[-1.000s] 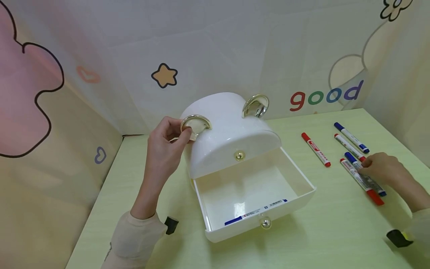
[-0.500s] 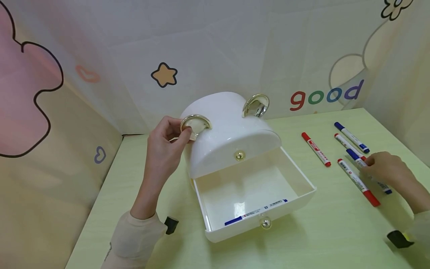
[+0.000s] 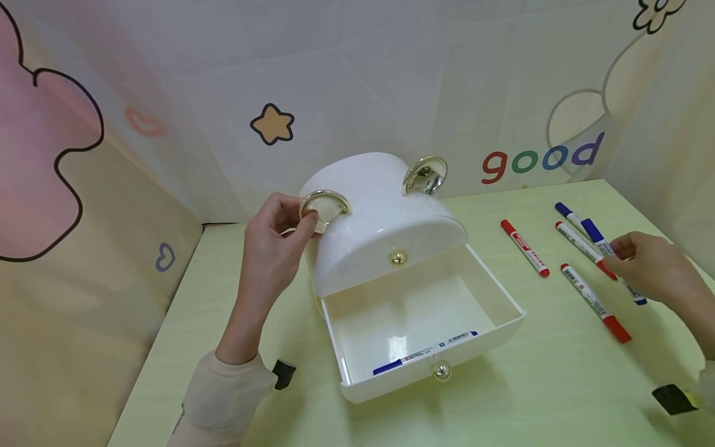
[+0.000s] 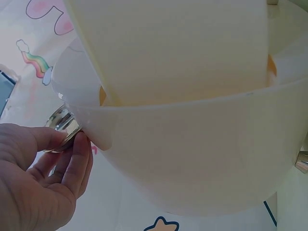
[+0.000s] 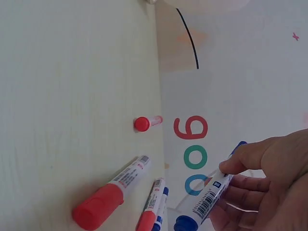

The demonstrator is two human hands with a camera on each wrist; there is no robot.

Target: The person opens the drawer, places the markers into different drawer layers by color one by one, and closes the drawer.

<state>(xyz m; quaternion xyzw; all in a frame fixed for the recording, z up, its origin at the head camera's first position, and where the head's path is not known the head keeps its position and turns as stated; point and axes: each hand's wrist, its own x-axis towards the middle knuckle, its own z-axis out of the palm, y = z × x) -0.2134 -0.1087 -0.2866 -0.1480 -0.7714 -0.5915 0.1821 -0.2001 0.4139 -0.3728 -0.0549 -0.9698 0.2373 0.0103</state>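
Note:
My left hand [image 3: 277,242] pinches the gold ear-shaped handle [image 3: 326,203] on the left of a white rounded box [image 3: 368,198]. The box's drawer [image 3: 357,347] stands pulled out, with a blue-capped marker [image 3: 424,353] lying along its front wall. On the right, my right hand [image 3: 656,267] holds a blue marker [image 5: 211,197] between thumb and fingers, lifted off the table in the right wrist view. Near that hand lie a red marker [image 3: 583,248], a thicker-capped red marker [image 3: 594,301] and, partly hidden, another blue marker [image 3: 570,214].
A further red marker [image 3: 525,248] lies between the box and the right-hand group. A second gold ear [image 3: 426,176] and gold knobs [image 3: 442,370] stick out from the box. Printed cloth [image 3: 357,74] hangs behind the pale green table [image 3: 536,397].
My right hand has picked up the blue marker from beside the thicker-capped red one and raised it slightly away. The left hand keeps its place on the ear.

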